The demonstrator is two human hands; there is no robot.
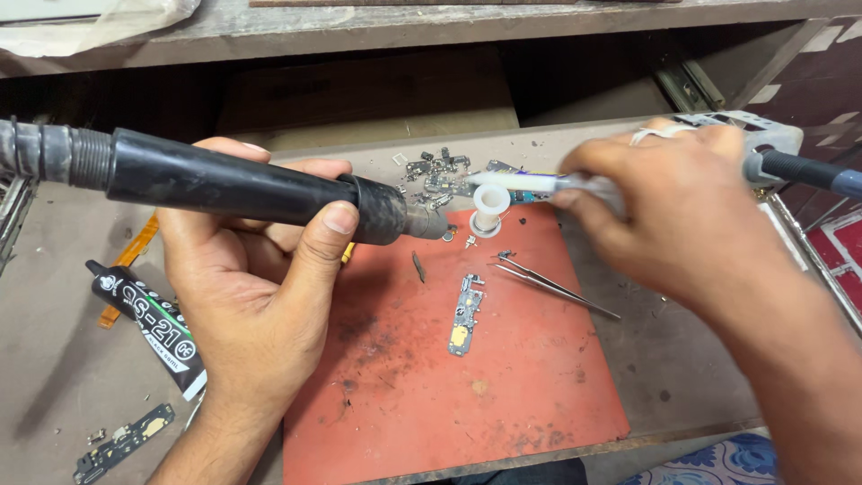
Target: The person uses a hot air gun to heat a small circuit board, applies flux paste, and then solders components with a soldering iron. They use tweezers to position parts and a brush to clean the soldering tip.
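My left hand grips a black hot-air wand with a ribbed hose, its metal nozzle pointing right over the red mat. My right hand holds a white-handled soldering iron, blurred, with its tip near the nozzle and a dark cable running off to the right. Below the two tools stands a small white solder spool. A small circuit board lies in the middle of the mat, untouched.
Metal tweezers lie on the mat right of the board. A pile of small phone parts sits behind the mat. A black glue tube and another small board lie at the left. A shelf edge runs overhead.
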